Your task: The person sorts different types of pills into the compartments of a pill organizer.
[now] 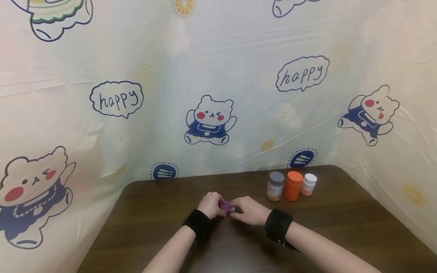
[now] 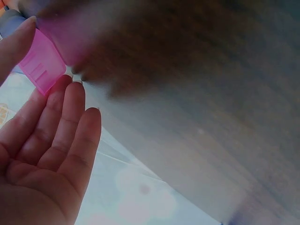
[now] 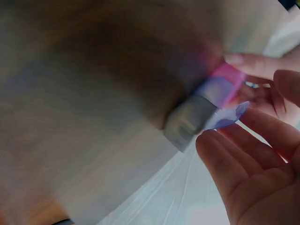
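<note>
- Left hand pinched the pink-purple case over the table; slackening could have dropped it;
- right hand touched its flap, pinch unclear; hard tugging might have torn it.

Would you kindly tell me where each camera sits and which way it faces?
Head: worn on the head, facing forward and down at the table, three jars and printed curtain; both forearms, the left hand and the right hand show.
Left wrist: on that wrist, facing a pink object; only the left hand plainly shows.
Right wrist: on that wrist, facing the same object; the right hand shows, with the left beyond.
Shared: both wrist views show the pink object, the table and the left hand.
</note>
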The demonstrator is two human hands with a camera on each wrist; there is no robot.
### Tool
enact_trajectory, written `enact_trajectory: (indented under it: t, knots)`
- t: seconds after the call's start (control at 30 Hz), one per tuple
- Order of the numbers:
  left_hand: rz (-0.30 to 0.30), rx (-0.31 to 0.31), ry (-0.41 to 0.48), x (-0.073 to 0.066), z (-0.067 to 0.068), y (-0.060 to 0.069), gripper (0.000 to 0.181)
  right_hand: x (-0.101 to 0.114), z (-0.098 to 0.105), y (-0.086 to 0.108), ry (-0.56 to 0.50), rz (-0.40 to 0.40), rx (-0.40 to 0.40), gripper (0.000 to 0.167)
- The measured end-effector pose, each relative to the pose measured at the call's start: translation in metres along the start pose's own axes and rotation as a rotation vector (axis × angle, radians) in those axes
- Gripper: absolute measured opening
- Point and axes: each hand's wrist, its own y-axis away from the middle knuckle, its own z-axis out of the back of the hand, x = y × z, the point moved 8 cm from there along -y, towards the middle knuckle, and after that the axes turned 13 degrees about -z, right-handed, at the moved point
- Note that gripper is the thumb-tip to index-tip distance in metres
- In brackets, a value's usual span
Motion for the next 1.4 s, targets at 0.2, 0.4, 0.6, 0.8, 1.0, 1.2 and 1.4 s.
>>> enact_trajectory:
  t: [0.2, 0.4, 0.6, 0.8, 1.0, 1.2, 1.4]
  knots:
    - [0.003, 0.004, -0.003, 0.002, -0.001, -0.001, 0.028, 0.000, -0.012, 0.012, 0.134, -0.010, 0.008, 0.045]
    - [-0.013, 0.003, -0.014, 0.000, 0.000, -0.002, 0.030, 0.001, -0.018, 0.019, 0.232, 0.010, -0.054, 0.055]
    - [-0.011, -0.003, -0.001, -0.001, 0.001, -0.002, 0.031, 0.003, -0.022, 0.022, 0.340, 0.053, -0.125, 0.056]
    - [-0.014, -0.001, 0.000, 0.003, -0.002, -0.003, 0.031, 0.007, -0.023, 0.023, 0.398, 0.081, -0.154, 0.052]
    - [-0.035, -0.004, -0.006, 0.005, -0.005, -0.004, 0.030, 0.008, -0.022, 0.022, 0.419, 0.071, -0.132, 0.049]
    - [-0.031, 0.004, 0.003, 0.001, -0.001, -0.002, 0.029, 0.012, -0.020, 0.021, 0.429, 0.092, -0.136, 0.044]
    - [-0.012, 0.006, 0.042, -0.002, 0.001, 0.002, 0.031, 0.020, -0.016, 0.015, 0.464, 0.118, -0.184, 0.027]
